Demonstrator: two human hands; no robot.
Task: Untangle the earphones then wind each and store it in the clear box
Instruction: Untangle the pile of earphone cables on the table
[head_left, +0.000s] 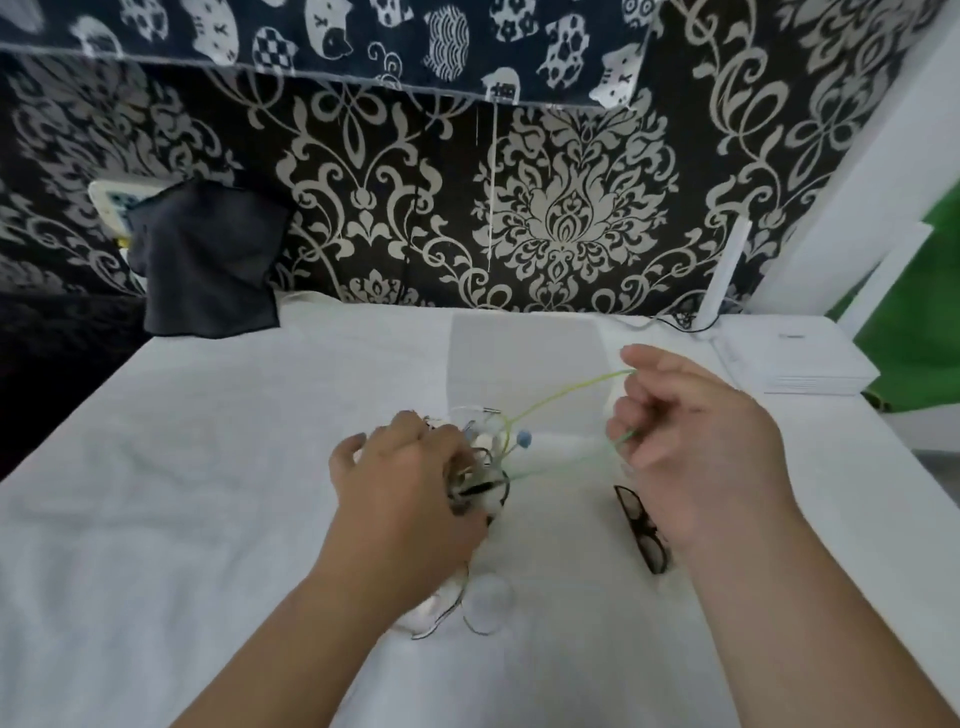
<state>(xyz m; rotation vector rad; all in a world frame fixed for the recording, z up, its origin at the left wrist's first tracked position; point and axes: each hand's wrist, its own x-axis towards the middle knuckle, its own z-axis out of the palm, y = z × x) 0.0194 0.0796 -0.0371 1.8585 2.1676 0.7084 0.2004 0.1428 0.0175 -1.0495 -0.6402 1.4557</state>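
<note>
Pale green earphone cable (566, 396) is running in two taut strands from a tangle of earphones (485, 467) out to the right. The tangle is lying near the middle of the white-covered desk (208, 467), just near of the clear box (524, 358), which is standing farther back and is hard to make out against the cloth. The left hand (410, 483) is gripping the tangle from above, its fingers curled round the bundled black and pale wires. The right hand (696, 441) is hovering above the desk to the right, its fingers curled and pinching the green cable, one strand leaving by the forefinger and the other lower by the bent fingers. A small blue earbud tip (524, 439) is sticking out of the tangle. Black glasses (641, 530) are lying folded just below the right hand. A white router (800, 364) is sitting at the far right corner, and a dark cloth (208, 254) is hanging at the far left.
</note>
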